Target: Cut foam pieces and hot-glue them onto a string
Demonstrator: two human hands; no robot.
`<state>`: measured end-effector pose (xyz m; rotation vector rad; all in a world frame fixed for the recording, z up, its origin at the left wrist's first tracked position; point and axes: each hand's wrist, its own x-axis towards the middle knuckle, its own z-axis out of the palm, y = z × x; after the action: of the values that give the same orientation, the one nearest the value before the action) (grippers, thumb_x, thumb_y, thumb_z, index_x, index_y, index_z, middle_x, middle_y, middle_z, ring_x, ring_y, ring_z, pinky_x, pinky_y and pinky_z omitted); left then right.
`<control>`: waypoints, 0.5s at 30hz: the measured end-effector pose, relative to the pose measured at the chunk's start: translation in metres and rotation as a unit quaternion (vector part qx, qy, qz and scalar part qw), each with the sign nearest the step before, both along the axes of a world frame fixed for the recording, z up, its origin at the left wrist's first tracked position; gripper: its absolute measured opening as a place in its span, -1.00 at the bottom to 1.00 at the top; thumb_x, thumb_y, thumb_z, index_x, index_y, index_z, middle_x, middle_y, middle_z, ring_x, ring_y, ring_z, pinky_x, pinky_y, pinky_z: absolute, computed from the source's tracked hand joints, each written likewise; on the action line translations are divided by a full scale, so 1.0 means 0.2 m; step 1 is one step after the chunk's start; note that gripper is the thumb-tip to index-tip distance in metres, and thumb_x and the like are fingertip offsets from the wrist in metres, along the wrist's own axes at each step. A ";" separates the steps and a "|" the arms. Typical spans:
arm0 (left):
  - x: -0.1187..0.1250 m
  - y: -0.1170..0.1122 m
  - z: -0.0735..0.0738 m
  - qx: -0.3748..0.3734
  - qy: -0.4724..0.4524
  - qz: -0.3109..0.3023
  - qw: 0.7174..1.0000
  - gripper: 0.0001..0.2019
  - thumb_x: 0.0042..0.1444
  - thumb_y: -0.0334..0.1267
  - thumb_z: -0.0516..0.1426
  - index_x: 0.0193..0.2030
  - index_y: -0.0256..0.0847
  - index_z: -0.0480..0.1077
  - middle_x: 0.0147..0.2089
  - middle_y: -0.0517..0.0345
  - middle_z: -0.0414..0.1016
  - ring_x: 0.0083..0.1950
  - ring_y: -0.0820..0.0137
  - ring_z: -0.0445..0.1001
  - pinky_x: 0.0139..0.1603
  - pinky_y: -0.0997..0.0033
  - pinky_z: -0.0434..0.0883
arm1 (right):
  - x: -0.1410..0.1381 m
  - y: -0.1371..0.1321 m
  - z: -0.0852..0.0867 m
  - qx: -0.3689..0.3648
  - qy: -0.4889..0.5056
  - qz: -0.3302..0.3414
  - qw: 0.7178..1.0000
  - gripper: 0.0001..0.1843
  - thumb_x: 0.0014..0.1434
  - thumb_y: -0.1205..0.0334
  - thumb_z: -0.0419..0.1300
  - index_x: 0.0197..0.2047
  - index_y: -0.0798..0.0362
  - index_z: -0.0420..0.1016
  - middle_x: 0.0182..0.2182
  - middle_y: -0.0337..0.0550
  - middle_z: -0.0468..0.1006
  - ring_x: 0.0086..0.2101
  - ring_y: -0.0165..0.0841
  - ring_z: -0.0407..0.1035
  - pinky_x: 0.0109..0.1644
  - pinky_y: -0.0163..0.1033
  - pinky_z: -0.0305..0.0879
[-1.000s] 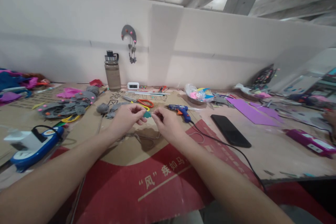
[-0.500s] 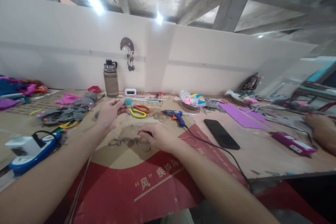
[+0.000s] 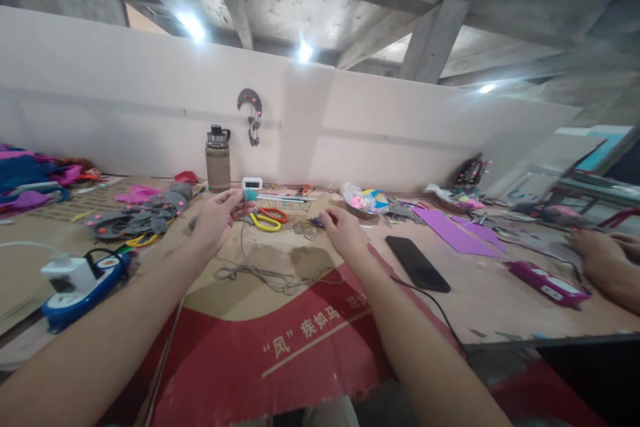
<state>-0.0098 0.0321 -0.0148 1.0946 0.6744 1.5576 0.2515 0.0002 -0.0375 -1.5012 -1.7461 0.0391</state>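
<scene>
My left hand (image 3: pixel 217 220) pinches a small teal piece (image 3: pixel 251 195) between thumb and fingertips, above the scissors. A thin grey cord (image 3: pixel 243 240) hangs down from these fingers to loose loops of cord (image 3: pixel 280 278) on the cardboard (image 3: pixel 210 297). To the right, my right hand (image 3: pixel 345 235) is closed over the blue hot glue gun (image 3: pixel 317 221), covering most of it. Only a bit of the gun shows at the left of my fingers. Between my hands lie scissors with yellow and red-orange handles (image 3: pixel 267 221).
A black phone (image 3: pixel 417 263), purple sheets (image 3: pixel 455 232) and a magenta box-like item (image 3: pixel 547 283) lie to the right, near another person's hands (image 3: pixel 603 260). At left are a blue power strip (image 3: pixel 87 290) and grey felt pieces (image 3: pixel 143 213). A bottle (image 3: pixel 218 160) stands behind.
My right hand has left the cord loops and moved forward and right onto the glue gun. My left hand still holds the teal piece, slightly further right in view.
</scene>
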 end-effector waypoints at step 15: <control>0.11 -0.12 0.06 -0.013 0.137 -0.045 0.989 -0.81 -0.11 -0.22 0.25 -0.43 -0.31 0.40 -0.49 0.12 0.50 -0.49 0.44 0.48 -0.37 0.45 0.45 | 0.10 0.10 -0.19 -0.181 -0.090 -0.179 0.963 -0.73 -0.03 0.36 0.12 -0.23 0.19 0.51 -0.31 0.11 0.56 -0.26 -0.20 0.43 -0.22 -0.26 0.24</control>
<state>0.0124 0.0074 -0.0023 1.3156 0.8162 1.3303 0.2722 0.0203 -0.0757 -2.1303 -1.6395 0.0390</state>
